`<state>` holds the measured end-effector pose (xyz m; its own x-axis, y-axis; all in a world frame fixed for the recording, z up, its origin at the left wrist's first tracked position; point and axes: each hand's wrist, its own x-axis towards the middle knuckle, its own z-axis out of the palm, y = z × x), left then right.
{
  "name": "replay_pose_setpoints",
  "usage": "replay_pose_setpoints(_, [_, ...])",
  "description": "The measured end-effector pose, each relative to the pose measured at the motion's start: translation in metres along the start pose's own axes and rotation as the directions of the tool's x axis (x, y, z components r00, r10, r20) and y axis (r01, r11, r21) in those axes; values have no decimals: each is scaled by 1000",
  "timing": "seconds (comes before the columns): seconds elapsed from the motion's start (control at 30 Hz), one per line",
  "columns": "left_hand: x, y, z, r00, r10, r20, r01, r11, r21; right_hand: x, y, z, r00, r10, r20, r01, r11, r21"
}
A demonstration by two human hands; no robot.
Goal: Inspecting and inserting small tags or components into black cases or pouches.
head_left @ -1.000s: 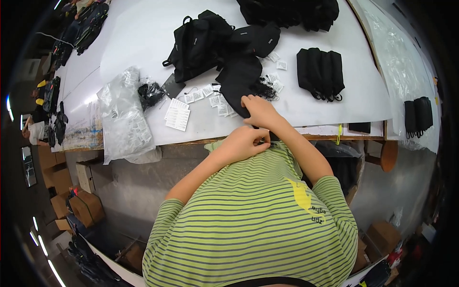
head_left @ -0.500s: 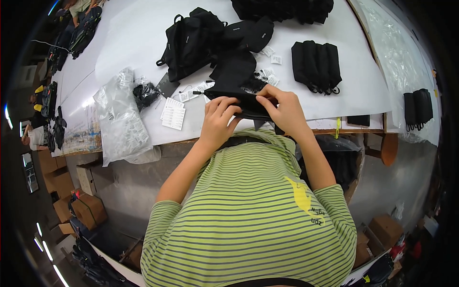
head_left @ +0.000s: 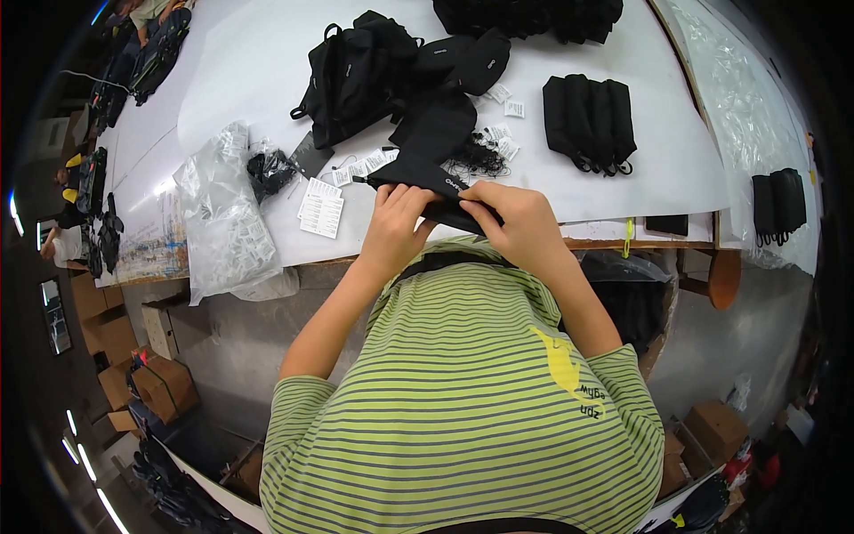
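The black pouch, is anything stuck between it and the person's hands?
Nothing visible is in the way: the left hand and right hand both hold the black pouch directly.

Shirt (head_left: 463,383): yellow-green, thin dark grey stripes (head_left: 427,356) all over, running crosswise on the torso, curved in this lens. Loose cut, fabric bunched toward the hem (head_left: 511,251). Black neckband (head_left: 503,525) at the lower edge. Print on wearer's right front: solid yellow figure (head_left: 560,360), irregular outline, short dark lettering (head_left: 592,402) on its neckward side. Left sleeve (head_left: 298,414) and right sleeve (head_left: 623,383) are short, same striped fabric, ending near the elbows. Dark band (head_left: 445,261) across the waist, type unclear. Forearms (head_left: 329,320), left hand (head_left: 394,227), right hand (head_left: 523,222) all bare.
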<state>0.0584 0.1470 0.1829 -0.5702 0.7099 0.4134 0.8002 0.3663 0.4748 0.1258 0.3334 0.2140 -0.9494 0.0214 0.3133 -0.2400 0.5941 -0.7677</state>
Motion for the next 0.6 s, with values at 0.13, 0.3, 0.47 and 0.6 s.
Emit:
replay_pose_setpoints(0.13, [-2,0,-2,1000,-27,7,27,999,-46,1,-1,-1,1000,19,23,-19,1000,-14])
replay_pose_setpoints(0.3, [-1,0,-2,1000,-23,3,23,999,-24,0,0,-1,999,23,33,-23,1000,9])
replay_pose_setpoints(0.47, [-4,-2,-2,1000,21,4,-21,1000,-23,-1,-1,-2,997,55,56,-58,997,54])
replay_pose_setpoints(0.6, [1,0,0,999,43,19,-43,999,16,-1,1,-1,990,127,63,-134,985,109])
